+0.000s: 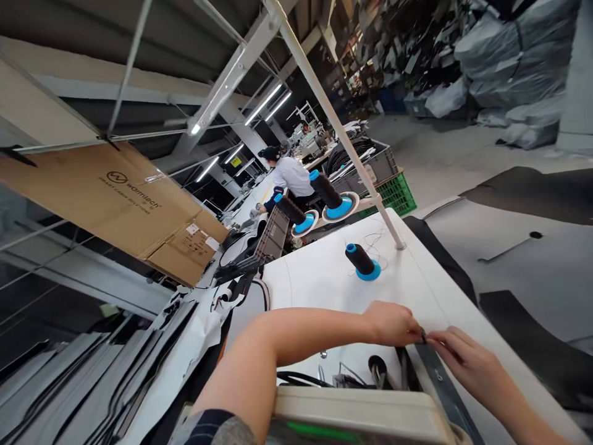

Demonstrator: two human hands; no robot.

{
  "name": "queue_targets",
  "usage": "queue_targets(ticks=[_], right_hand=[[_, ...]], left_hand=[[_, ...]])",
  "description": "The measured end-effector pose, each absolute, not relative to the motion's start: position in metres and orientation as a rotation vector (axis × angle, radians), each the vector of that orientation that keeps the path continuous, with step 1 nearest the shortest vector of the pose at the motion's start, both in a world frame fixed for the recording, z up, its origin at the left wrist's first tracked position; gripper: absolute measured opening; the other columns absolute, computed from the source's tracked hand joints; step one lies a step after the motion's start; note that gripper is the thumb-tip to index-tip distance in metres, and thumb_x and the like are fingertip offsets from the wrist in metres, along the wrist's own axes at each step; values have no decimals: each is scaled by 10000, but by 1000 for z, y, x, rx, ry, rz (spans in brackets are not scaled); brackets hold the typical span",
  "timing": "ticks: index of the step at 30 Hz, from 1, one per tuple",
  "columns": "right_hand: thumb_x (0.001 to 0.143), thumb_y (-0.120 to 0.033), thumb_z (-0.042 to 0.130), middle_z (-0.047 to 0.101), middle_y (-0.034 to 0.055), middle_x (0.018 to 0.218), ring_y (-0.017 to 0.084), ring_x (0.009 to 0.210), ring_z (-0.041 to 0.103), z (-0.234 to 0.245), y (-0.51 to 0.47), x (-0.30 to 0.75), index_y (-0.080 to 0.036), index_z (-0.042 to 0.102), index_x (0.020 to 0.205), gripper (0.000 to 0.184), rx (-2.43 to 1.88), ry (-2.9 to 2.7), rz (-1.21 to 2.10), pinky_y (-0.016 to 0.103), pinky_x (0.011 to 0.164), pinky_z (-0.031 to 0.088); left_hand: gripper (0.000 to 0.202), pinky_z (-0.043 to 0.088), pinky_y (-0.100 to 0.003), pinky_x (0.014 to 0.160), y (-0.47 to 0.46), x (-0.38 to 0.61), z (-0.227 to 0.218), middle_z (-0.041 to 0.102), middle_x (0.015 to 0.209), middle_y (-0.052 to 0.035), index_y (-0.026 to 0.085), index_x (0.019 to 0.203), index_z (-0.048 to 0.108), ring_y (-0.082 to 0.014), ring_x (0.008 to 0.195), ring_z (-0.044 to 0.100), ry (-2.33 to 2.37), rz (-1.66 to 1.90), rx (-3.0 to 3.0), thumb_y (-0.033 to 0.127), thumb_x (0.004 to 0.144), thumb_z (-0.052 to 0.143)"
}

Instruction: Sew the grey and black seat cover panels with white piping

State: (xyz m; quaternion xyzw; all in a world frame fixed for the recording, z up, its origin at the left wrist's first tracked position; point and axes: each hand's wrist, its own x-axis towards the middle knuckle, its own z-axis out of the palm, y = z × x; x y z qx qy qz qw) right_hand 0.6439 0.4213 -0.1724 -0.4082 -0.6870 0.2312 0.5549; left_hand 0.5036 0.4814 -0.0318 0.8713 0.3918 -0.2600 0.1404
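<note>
My left hand (393, 324) reaches across from the lower left with its fingers pinched together. Opposite it, my right hand (470, 355) is closed in a pinch too. The fingertips of both meet around a small dark thing (423, 335), too small to make out. Just beneath them runs a dark grey metal bar (440, 377) with a small metal fitting on it. Nearest to me is a cream machine housing (361, 403) with a green-lit strip on its side. A cone of black thread (362, 262) on a blue base stands on the white tabletop (315, 281), loose thread beside it.
A white pole (340, 130) rises from the table, carrying two more black thread cones (327, 188). Stacked grey panels (69, 383) and a large cardboard box (115, 198) are at left. Further back, a person (291, 176) works near grey crates (273, 232). Dark sheets (537, 340) lie at right.
</note>
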Motion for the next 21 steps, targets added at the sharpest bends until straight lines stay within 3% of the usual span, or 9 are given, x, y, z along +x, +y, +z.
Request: queue_targets(ticks=[5, 10, 15, 21], right_hand=[[900, -388, 504, 655, 13, 771, 170, 680, 646, -174, 423, 645, -282, 622, 872, 161, -951, -1605, 583, 246, 601, 510], [906, -315, 517, 672, 3, 770, 151, 654, 642, -164, 423, 651, -251, 626, 913, 127, -930, -1572, 553, 237, 597, 496], [928, -343, 488, 643, 13, 714, 133, 586, 598, -158, 427, 653, -232, 653, 907, 200, -989, -1587, 590, 236, 561, 479], [943, -330, 457, 638, 17, 722, 130, 618, 599, -160, 428, 652, -235, 662, 911, 228, -1032, -1589, 589, 236, 566, 469]], left_hand=[[172, 335, -257, 554, 480, 504, -33, 671, 956, 12, 266, 855, 692, -189, 896, 586, 1321, -551, 2330, 391, 829, 578], [166, 342, -242, 596, 481, 509, -30, 653, 816, 10, 232, 809, 666, -168, 806, 557, 1314, -484, 2185, 284, 834, 510], [206, 346, -228, 560, 490, 506, -36, 603, 690, 11, 174, 736, 614, -131, 647, 516, 1321, -446, 2025, 254, 833, 451], [279, 388, -220, 584, 492, 506, -44, 557, 591, 22, 158, 706, 573, -116, 590, 510, 1336, -410, 1872, 234, 852, 347]])
